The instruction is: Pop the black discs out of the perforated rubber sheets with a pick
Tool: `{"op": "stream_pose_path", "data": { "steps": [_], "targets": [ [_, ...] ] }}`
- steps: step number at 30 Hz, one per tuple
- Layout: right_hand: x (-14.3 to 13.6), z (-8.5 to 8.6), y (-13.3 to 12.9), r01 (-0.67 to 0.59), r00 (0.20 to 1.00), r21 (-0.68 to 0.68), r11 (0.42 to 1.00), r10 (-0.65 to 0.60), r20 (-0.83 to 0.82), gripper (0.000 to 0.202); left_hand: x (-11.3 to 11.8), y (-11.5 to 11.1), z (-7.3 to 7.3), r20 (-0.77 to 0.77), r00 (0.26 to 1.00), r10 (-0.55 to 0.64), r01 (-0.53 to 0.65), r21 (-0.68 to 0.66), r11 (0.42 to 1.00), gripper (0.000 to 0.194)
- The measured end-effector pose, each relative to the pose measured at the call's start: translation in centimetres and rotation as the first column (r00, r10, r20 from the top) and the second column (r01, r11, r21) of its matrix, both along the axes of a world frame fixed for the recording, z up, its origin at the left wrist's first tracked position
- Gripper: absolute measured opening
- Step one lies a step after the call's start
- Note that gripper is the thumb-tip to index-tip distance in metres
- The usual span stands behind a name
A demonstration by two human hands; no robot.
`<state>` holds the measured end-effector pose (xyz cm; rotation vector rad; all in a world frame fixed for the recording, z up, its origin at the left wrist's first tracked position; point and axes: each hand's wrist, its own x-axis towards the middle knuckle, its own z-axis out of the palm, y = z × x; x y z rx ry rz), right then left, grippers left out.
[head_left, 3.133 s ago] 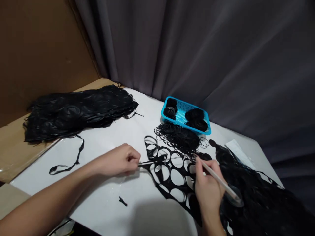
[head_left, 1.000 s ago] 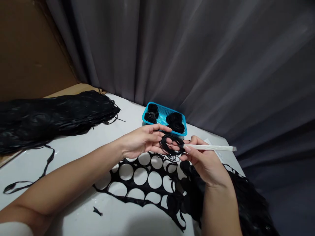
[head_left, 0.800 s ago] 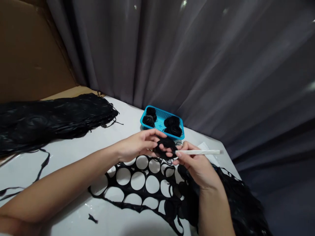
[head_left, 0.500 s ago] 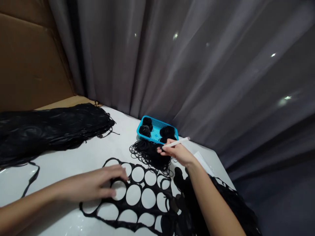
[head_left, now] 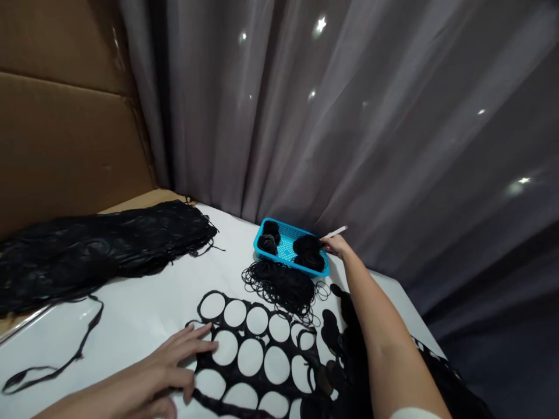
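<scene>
A flat black rubber-like sheet with rows of round holes [head_left: 236,372] lies on the white table. My left hand [head_left: 168,364] is at its left edge, fingers spread and fingertips on or just over the edge. My right hand [head_left: 335,245] reaches to the right end of a blue plastic basket [head_left: 286,247] and holds a slim white pen-like stick [head_left: 339,231]. Its fingertips are partly hidden beside a bundle of black rings [head_left: 309,250] in the basket. Smaller black bundles [head_left: 268,241] sit at the basket's left end. Loose thin black rings [head_left: 283,285] are heaped in front.
A thick stack of black sheets [head_left: 109,247] lies at the left, by a cardboard box [head_left: 65,151]. A thin black strip [head_left: 82,343] curls nearby. Black discs [head_left: 331,329] and more black material lie under my right forearm. A grey curtain [head_left: 297,116] hangs behind the table.
My right hand has moved from above the loose rings to the basket's right end, still with the white stick. My left hand has drawn back toward the sheet's left edge. The view has shifted slightly.
</scene>
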<state>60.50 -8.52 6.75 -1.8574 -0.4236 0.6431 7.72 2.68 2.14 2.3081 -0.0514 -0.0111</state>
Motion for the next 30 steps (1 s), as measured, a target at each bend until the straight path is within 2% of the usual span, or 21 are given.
{"op": "stream_pose_path", "data": {
  "steps": [2,7,9,11,12,14,16,18,20,22,24,26,28,30],
  "targets": [
    [-0.1,-0.2,-0.9,0.028,0.999,-0.031,0.999,-0.027,0.031,0.035,0.8,-0.7,0.6,-0.024,0.999,-0.027,0.027,0.001,1.000,0.008],
    [-1.1,0.5,-3.8,0.060,0.991,-0.072,0.996,-0.051,0.122,0.027,2.1,-1.4,1.7,-0.078,0.988,-0.134,0.133,-0.014,0.991,0.025],
    [-2.4,1.3,-5.1,0.069,0.983,-0.059,0.996,-0.058,0.173,0.018,2.1,-1.1,2.0,-0.075,0.979,-0.189,0.185,-0.062,0.981,0.019],
    [-4.8,1.9,-6.5,0.055,0.975,-0.024,0.998,-0.048,0.219,0.014,1.9,-0.7,2.2,-0.090,0.961,-0.262,0.251,-0.112,0.961,0.028],
    [-6.7,2.1,-7.3,0.029,0.972,-0.003,1.000,-0.028,0.232,0.015,1.7,-0.7,2.1,-0.092,0.957,-0.274,0.263,-0.121,0.957,0.031],
    [-11.7,2.0,-9.2,-0.062,0.970,0.029,0.998,0.053,0.235,0.017,1.3,-0.7,1.9,-0.078,0.965,-0.251,0.243,-0.103,0.965,0.023],
    [-18.0,1.1,-11.1,-0.229,0.957,0.028,0.973,0.220,0.188,0.019,1.1,-1.1,1.4,-0.033,0.979,-0.200,0.197,-0.063,0.978,0.018],
    [-24.3,-0.6,-12.5,-0.511,0.859,0.035,0.859,0.510,0.036,0.022,1.2,-1.6,0.7,0.036,0.987,-0.154,0.155,-0.053,0.986,0.025],
    [-29.4,-2.6,-13.0,-0.591,0.796,0.064,0.804,0.595,-0.114,0.027,2.0,-2.2,0.1,0.099,0.989,-0.107,0.115,-0.076,0.991,0.030],
    [-32.4,-4.2,-13.0,-0.607,0.783,0.083,0.791,0.612,-0.111,0.029,3.2,-3.0,0.3,0.151,0.988,-0.037,0.056,-0.123,0.991,0.032],
    [-33.4,-4.5,-13.1,-0.571,0.805,0.145,0.808,0.586,-0.092,0.028,4.7,-3.8,1.5,0.191,0.981,0.042,-0.002,-0.204,0.979,0.030],
    [-32.9,-3.5,-14.1,-0.513,0.837,0.207,0.833,0.538,-0.094,0.026,5.9,-4.5,3.4,0.230,0.971,0.066,0.004,-0.290,0.957,0.026],
    [-31.2,-1.2,-16.5,-0.440,0.883,0.204,0.874,0.463,-0.076,0.024,6.5,-4.5,5.4,0.282,0.959,-0.003,0.082,-0.267,0.960,0.026],
    [-28.8,1.7,-20.3,-0.322,0.946,0.135,0.937,0.322,0.020,0.027,6.6,-3.4,6.7,0.295,0.955,-0.032,0.089,-0.183,0.979,0.026]
  ]
}}
